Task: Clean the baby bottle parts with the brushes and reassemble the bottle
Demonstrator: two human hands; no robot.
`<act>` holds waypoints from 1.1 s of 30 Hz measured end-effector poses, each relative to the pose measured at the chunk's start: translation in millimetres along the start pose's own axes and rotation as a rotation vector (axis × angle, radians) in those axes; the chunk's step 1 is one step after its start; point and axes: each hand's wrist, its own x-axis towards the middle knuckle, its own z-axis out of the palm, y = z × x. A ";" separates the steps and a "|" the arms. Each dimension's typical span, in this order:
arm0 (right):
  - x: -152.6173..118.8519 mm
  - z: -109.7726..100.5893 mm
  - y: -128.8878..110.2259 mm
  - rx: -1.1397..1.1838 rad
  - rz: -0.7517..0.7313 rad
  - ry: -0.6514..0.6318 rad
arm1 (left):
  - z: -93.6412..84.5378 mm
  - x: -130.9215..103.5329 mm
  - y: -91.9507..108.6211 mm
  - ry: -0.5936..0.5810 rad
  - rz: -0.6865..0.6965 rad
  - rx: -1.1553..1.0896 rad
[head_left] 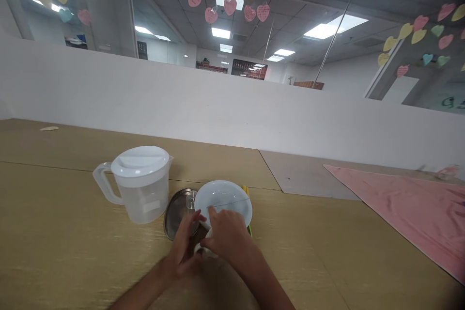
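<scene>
My left hand (185,244) is beside a small white object (201,248), thumb and fingers apart; I cannot tell whether it touches the object. My right hand (230,232) closes around the same object, its index finger stretched over the near rim of a white oval dish (222,191). What that object is stays mostly hidden behind the fingers. Across the dish runs a thin dark line. Left of it lies a round metal tray (176,215), bearing a small clear cup (191,199). A yellow-green item (249,229) shows partly from under the dish's right side.
A translucent pitcher (143,198) with a white lid stands left of the tray. On the right, a pink cloth (410,203) covers part of the table (308,247). A flat pale piece (49,128) lies far left. Behind rises a white wall (218,106) with glass above.
</scene>
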 end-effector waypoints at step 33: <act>7.4 5.6 -3.6 0.136 -0.455 0.242 | -8.2 12.0 -6.2 0.627 -0.206 -0.262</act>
